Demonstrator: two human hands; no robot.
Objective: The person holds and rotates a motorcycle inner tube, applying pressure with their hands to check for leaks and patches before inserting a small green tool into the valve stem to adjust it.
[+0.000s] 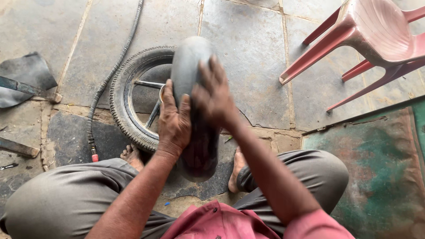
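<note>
Two bare hands clasp a dark, inflated rubber inner tube (195, 110), held on edge above the person's lap and over the stone-slab floor (252, 48). The left hand (173, 121) wraps its near side with fingers spread and thumb hooked round; the right hand (215, 95), blurred, lies flat against the opposite flank, so the tube is pressed between the palms. It looks light, soft and springy, with a smooth skin that could slip; a broad grip on both flanks, as here, seems the surest hold. Behind it a small treaded tyre on its rim (133, 95) lies flat on the floor, a ribbed air hose (110, 71) curling past its left side. A pink plastic chair (367, 35) stands at upper right, well apart. Scraps of black rubber sheet (26, 73) lie at far left.
</note>
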